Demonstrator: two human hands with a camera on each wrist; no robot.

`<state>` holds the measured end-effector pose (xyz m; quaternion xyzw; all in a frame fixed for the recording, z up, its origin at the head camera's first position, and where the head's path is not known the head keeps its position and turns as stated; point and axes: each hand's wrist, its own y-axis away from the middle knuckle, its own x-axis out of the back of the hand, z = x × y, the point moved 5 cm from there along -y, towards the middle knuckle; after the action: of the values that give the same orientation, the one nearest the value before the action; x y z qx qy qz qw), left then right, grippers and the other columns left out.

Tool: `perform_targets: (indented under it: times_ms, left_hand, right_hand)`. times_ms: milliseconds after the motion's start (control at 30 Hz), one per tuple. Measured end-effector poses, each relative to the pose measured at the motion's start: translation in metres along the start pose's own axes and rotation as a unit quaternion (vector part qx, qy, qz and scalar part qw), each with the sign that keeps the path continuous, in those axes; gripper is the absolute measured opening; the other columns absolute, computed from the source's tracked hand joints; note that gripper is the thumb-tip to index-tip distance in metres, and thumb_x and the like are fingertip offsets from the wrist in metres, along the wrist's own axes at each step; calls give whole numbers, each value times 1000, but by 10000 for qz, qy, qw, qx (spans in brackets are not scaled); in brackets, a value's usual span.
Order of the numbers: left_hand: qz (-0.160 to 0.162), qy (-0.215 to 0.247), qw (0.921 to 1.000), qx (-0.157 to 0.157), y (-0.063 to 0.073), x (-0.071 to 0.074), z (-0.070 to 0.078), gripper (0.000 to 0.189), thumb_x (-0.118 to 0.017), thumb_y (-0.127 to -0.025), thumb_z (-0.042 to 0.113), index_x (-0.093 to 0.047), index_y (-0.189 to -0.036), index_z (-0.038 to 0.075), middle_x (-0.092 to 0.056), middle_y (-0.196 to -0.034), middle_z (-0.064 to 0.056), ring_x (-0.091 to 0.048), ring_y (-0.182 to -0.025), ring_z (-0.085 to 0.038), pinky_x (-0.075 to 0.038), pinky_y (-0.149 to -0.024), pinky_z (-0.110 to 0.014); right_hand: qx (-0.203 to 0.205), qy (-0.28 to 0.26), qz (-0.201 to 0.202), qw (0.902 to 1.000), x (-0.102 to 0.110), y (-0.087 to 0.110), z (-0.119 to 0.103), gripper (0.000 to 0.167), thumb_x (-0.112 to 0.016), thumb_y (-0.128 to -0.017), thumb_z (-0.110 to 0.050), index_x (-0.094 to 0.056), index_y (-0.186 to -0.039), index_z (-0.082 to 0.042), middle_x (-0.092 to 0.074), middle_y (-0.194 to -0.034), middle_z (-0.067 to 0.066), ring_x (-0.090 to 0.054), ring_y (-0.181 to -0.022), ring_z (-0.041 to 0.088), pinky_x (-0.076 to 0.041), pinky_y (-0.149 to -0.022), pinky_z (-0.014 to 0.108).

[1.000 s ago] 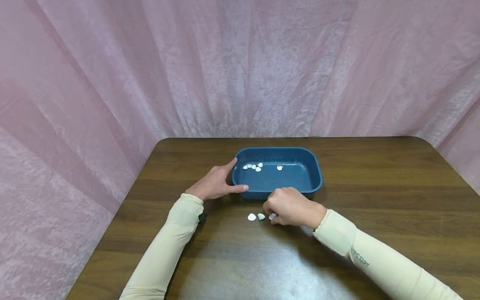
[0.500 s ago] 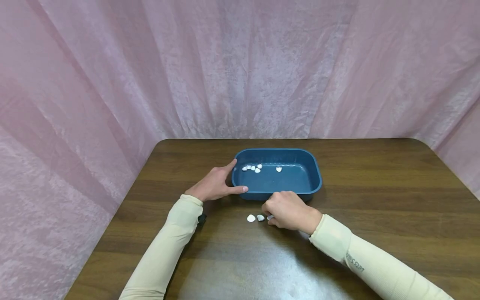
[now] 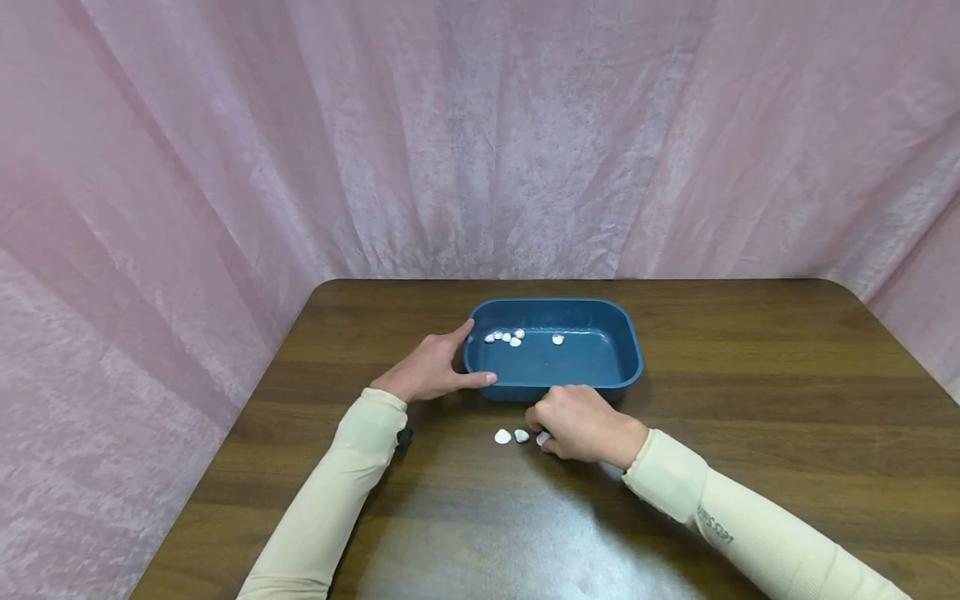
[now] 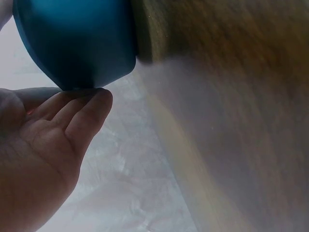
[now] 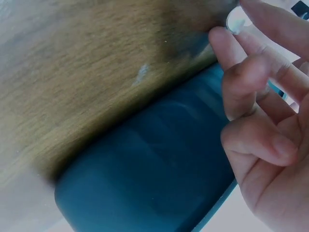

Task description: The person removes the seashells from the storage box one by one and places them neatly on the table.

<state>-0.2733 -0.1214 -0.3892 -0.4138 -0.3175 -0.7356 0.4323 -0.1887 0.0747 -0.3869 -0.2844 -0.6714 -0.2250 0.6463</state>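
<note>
Shell (image 5: 235, 20): pinched in the right hand (image 3: 585, 423), thumb against fingertips; whether it touches the table (image 3: 750, 400) I can't tell, nor its long axis.
Loose shells (image 3: 522, 436): two, side by side, just left of that pinch.
Blue tub (image 3: 558, 313): just beyond the right hand, long side running left to right, more shells (image 3: 515, 342) inside.
Left hand (image 3: 429, 367): farther off, thumb and fingers spread apart at the tub's left end.

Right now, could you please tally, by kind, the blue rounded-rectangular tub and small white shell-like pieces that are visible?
Blue tub: 1
White shell-like pieces: 9 visible (6 inside the tub, 2 on the brown wooden table, 1 held by the right hand)
Total: 10
</note>
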Motion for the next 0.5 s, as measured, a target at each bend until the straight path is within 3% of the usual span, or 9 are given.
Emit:
perform_targets:
  times_ms: [500]
  left_hand:
    - [-65, -34, 10000, 64, -1, -1, -1, 114, -66, -80, 75, -16, -162, 13, -31, -164, -14, -40, -148, -32, -41, -117, -49]
  right_hand:
    - [31, 194, 244, 9995, 0, -1, -1, 22, -85, -72, -15, -64, -65, -20, -64, -63, -6, -57, -56, 15, -45, -47, 34]
